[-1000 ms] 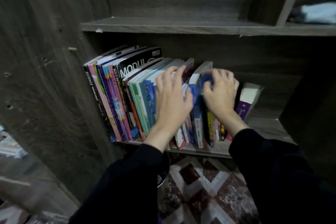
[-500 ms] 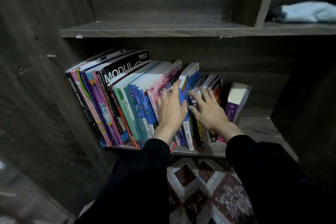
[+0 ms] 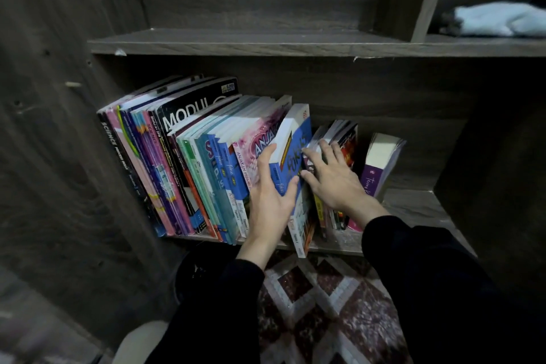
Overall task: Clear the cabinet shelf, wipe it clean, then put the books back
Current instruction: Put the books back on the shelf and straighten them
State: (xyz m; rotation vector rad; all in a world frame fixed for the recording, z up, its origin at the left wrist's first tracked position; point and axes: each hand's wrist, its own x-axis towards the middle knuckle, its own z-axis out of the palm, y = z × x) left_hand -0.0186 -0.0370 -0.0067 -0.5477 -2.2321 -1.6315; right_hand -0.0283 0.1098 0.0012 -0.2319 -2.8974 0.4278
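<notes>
Partly drawn over the front edge of the shelf (image 3: 413,207), the blue book (image 3: 295,151) is gripped between thumb and fingers of our left hand (image 3: 270,201) while our right hand (image 3: 334,183) lies spread on the small books (image 3: 345,136) beside it; once unsupported, these and the leaning purple book (image 3: 381,165) may topple

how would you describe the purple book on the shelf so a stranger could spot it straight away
Start at the dark wooden cabinet's lower shelf, where a row of books stands. Go to the row's right end, past the right hand. The purple book tilts there alone, a gap from the rest: thick, cream page edges, white script on its purple spine.
</notes>
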